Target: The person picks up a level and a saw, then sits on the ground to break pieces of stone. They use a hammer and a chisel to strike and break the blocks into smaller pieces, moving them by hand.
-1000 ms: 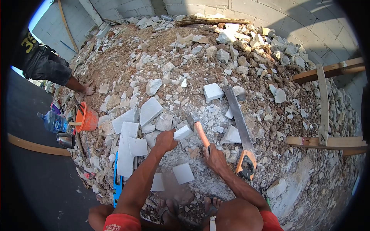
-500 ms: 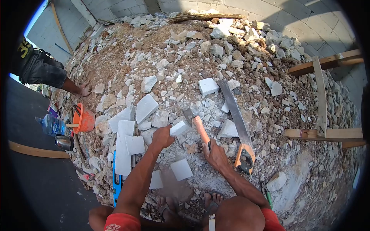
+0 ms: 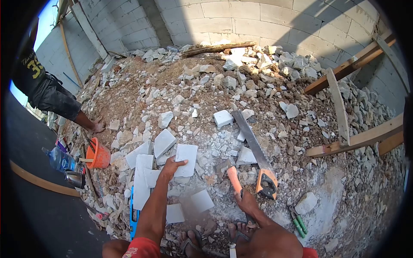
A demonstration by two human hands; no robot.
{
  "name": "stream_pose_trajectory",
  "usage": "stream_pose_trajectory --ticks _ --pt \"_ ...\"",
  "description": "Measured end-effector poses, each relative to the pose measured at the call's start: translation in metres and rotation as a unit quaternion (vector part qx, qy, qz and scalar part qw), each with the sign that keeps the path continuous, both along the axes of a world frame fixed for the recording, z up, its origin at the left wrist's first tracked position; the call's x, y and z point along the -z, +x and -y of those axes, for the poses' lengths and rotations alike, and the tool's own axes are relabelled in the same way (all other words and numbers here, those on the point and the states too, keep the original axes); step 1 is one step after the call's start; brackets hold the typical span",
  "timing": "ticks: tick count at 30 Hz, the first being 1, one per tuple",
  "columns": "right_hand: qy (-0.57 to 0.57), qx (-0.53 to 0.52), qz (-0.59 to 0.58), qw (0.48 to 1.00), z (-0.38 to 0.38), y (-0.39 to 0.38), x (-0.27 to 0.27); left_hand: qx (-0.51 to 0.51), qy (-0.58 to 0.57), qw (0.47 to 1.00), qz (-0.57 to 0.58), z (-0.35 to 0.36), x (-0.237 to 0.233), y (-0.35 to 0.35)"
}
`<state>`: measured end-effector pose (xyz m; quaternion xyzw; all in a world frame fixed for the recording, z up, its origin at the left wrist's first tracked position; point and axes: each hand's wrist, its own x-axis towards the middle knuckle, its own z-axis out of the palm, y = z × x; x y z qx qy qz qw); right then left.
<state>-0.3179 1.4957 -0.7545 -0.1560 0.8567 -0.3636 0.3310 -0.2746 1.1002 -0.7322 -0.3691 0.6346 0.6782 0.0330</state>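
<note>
My left hand [image 3: 172,167] grips the edge of a flat white block piece [image 3: 186,160], its broad face turned up. In my right hand [image 3: 245,200] is a hatchet [image 3: 234,178] with an orange-painted handle; its head lies near the rubble, apart from the block. Just right of the hatchet lies a handsaw [image 3: 254,142] with an orange and black handle. Two square white pieces [image 3: 202,201] rest on the ground near my feet. More white slabs [image 3: 143,172] lie left of my left hand, beside a blue level [image 3: 134,217].
A person [image 3: 56,94] stands at the far left near an orange bucket [image 3: 101,155], a water bottle [image 3: 60,159] and a dark metal cup [image 3: 75,178]. Wooden beams [image 3: 357,144] stick out at the right. Green-handled pliers [image 3: 300,225] lie lower right. Rubble slopes up to a block wall [image 3: 241,19].
The block in my left hand has turned from edge-on to broad face up and moved slightly left. The hatchet has come down, away from it. The camera view has tilted upward.
</note>
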Motion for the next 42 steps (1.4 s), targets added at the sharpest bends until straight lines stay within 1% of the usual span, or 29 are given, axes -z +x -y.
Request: stream_pose_trajectory --ticks 1,3,4,5,7,8,12,14,15,17,18,19,20,21,23,25,26,27,29,30,31,32,33,34,35,37,39,41,42 --pt "0.007 0.018 0.002 1.0 -0.011 0.014 0.002 -0.001 -0.007 1.0 -0.002 0.0 -0.004 0.004" --pt "0.005 0.028 0.01 1.0 -0.022 0.032 0.004 -0.108 0.157 0.975 -0.112 0.0 -0.003 0.017" --pt "0.011 0.04 0.019 0.999 -0.025 0.037 0.006 -0.111 0.19 0.965 -0.141 0.002 0.0 0.022" --pt "0.009 0.03 0.018 0.999 -0.026 0.039 0.008 -0.12 0.187 0.964 -0.144 0.0 -0.004 0.029" --pt "0.002 0.051 -0.014 0.999 -0.024 0.038 0.011 -0.126 0.236 0.948 -0.175 -0.004 -0.011 0.032" --pt "0.018 0.049 0.016 0.999 -0.023 0.034 0.011 -0.128 0.236 0.947 -0.176 -0.006 -0.014 0.033" --pt "0.007 0.03 -0.023 0.999 -0.025 0.024 0.015 -0.144 0.254 0.94 -0.179 -0.012 -0.019 0.033" --pt "0.03 0.004 -0.009 1.0 -0.029 0.015 0.022 -0.129 0.126 0.976 -0.123 -0.016 -0.02 0.028" --pt "0.033 0.005 -0.008 0.999 -0.032 0.008 0.026 -0.129 0.13 0.976 -0.121 -0.018 -0.023 0.023" --pt "-0.012 0.0 0.051 0.999 -0.034 -0.001 0.027 -0.122 -0.034 0.992 -0.012 -0.023 -0.024 0.013" --pt "-0.009 -0.001 0.075 0.997 -0.034 -0.004 0.017 -0.087 -0.144 0.985 0.03 -0.029 -0.023 0.01" --pt "-0.007 0.001 0.075 0.997 -0.034 -0.003 0.019 -0.085 -0.142 0.986 0.03 -0.04 -0.02 0.008" --pt "-0.002 -0.002 0.046 0.999 -0.034 -0.002 0.023 -0.041 -0.253 0.963 0.078 -0.051 -0.014 0.007" --pt "0.003 -0.005 0.016 1.0 -0.034 -0.002 0.024 0.003 -0.361 0.925 0.123 -0.058 -0.007 0.008" --pt "0.014 0.001 0.002 1.0 -0.033 0.005 0.026 0.023 -0.356 0.926 0.126 -0.061 -0.004 0.009" --pt "0.029 0.01 -0.005 1.0 -0.034 0.014 0.029 0.107 -0.452 0.861 0.205 -0.063 -0.006 0.008" --pt "0.007 0.022 -0.009 1.0 -0.034 0.016 0.028 0.151 -0.474 0.832 0.247 -0.065 -0.035 0.006" --pt "-0.015 0.033 -0.013 0.999 -0.032 0.017 0.024 0.155 -0.472 0.832 0.249 -0.051 -0.027 0.008" --pt "-0.018 0.032 0.006 0.999 -0.034 0.016 0.022 0.22 -0.343 0.878 0.25 -0.02 -0.014 0.016" --pt "-0.025 0.029 0.012 0.999 -0.035 0.014 0.026 0.184 -0.301 0.911 0.214 -0.015 -0.009 0.017" --pt "-0.033 0.027 0.02 0.999 -0.034 0.014 0.029 0.185 -0.302 0.91 0.217 -0.013 -0.002 0.017" --pt "-0.033 0.027 0.023 0.999 -0.033 0.015 0.028 0.24 -0.491 0.823 0.157 -0.016 0.002 0.015" --pt "-0.025 0.026 0.025 0.999 -0.033 0.015 0.025 0.284 -0.654 0.696 0.088 -0.021 0.006 0.015" --pt "-0.017 0.024 0.026 0.999 -0.033 0.013 0.023 0.362 -0.509 0.774 0.106 -0.019 0.01 0.004" --pt "-0.013 0.021 0.028 0.999 -0.033 0.013 0.022 0.361 -0.506 0.776 0.108 -0.02 0.008 -0.003" --pt "-0.007 0.022 0.039 0.999 -0.032 0.012 0.019 0.551 -0.452 0.668 0.214 -0.021 0.001 -0.016" --pt "-0.015 0.024 0.045 0.999 -0.031 0.011 0.016 0.561 -0.442 0.66 0.233 -0.022 0.001 -0.028" --pt "-0.026 0.03 0.048 0.998 -0.034 0.01 0.017 0.591 -0.478 0.6 0.249 -0.024 -0.008 -0.035" --pt "-0.023 0.025 0.041 0.999 -0.034 0.01 0.018 0.581 -0.5 0.601 0.229 -0.025 -0.023 -0.035"
